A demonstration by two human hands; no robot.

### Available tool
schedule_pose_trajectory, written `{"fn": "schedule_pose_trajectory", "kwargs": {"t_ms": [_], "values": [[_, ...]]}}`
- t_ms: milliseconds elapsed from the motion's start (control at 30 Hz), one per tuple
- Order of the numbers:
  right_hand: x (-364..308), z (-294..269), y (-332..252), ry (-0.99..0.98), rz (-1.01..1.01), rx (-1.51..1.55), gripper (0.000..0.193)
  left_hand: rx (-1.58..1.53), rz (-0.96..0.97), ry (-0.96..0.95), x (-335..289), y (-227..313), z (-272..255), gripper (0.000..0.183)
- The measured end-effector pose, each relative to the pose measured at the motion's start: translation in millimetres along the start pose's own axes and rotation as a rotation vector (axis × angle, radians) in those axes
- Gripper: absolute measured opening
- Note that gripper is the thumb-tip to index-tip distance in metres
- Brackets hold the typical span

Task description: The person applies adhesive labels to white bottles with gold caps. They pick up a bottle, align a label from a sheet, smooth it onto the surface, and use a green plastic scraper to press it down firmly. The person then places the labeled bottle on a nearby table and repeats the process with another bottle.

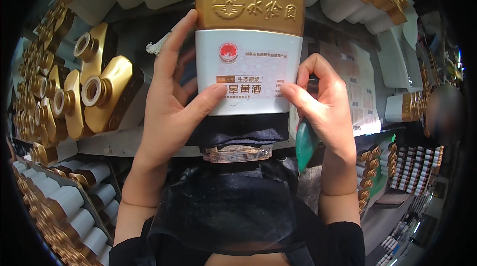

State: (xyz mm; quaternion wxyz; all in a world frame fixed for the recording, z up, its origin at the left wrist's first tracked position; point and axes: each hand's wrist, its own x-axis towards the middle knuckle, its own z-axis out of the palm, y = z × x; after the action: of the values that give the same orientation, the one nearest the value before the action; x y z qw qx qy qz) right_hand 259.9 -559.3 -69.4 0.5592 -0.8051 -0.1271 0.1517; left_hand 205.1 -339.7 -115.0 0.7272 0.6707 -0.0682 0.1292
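Observation:
Upright between my hands is a flat white bottle (248,62) with a gold shoulder and neck, its front turned toward me. A pale label with a red round emblem lies on the white part. My left hand (174,87) grips the bottle's left side, thumb pressed on the label's lower left. On the other side my right hand (323,97) has its thumb at the label's lower right corner and its bent fingers along the edge. A green pointed piece (306,145) hangs below the right palm; how it is held is hidden.
Several gold-topped white bottles (107,94) crowd the left side, with more in crates (87,186) below. Further bottles (343,0) stand at the far edge. A sheet of printed labels (355,87) lies right of my right hand. Stacked bottles (415,166) fill the right background.

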Motion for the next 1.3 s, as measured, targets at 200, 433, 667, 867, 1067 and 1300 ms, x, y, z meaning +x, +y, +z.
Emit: {"fn": "schedule_pose_trajectory", "kwargs": {"t_ms": [200,433,667,867,1067,1300], "values": [[3,0,2,-0.011,0.012,-0.023,0.025,-0.025,-0.058,0.034,-4,-3,1,0.081],[28,-76,40,0.240,0.168,0.577,0.042,-0.079,0.000,-0.113,-3,-9,-14,0.086],[1,-34,-15,0.206,-0.363,0.069,0.041,-0.040,-0.057,-0.002,-4,-3,-2,0.093],[3,12,-36,0.068,-0.735,-0.697,0.037,-0.008,-0.062,-0.016,-4,-4,-2,0.091],[33,24,-49,0.117,-1.081,-0.822,0.028,-0.192,-0.072,-0.049,-8,-4,-8,0.075],[12,20,-43,0.029,-1.041,-0.773,0.028,-0.067,0.003,-0.064,-14,-6,-12,0.069]]}}
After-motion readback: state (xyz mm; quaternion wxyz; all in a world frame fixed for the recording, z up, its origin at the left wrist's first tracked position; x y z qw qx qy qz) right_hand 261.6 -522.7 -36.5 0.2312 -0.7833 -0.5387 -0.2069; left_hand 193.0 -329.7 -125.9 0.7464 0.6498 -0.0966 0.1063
